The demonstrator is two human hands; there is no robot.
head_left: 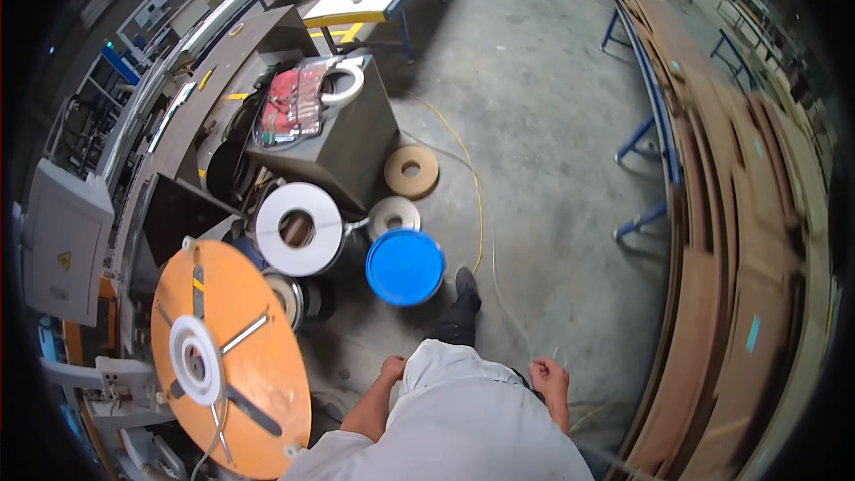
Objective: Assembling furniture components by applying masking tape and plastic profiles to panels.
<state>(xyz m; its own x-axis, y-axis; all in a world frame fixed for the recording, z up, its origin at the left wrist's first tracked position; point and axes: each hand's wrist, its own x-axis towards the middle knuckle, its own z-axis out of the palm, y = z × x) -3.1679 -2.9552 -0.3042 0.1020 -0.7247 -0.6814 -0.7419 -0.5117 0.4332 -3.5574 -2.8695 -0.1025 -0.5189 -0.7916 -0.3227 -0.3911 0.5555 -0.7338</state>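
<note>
My left hand [394,368] hangs beside the hem of my pale shirt, fingers curled closed; whatever is inside them, if anything, is hidden. On the other side of my body, my right hand [549,378] is closed around a thin, pale, see-through strip [508,303]. The strip trails across the floor from the far side up to that hand, and short ends stick out above the fingers. Ahead of my left hand stands a round blue lid or drum top [405,266]. Left of it is a large white roll [298,229].
An orange disc [267,365] with a white hub stands at the left, by a machine. A tan roll [411,172] lies beside a metal cabinet [356,142]. Brown boards [712,303] are stacked on blue-legged stands at right. A yellow cord [476,178] crosses the floor.
</note>
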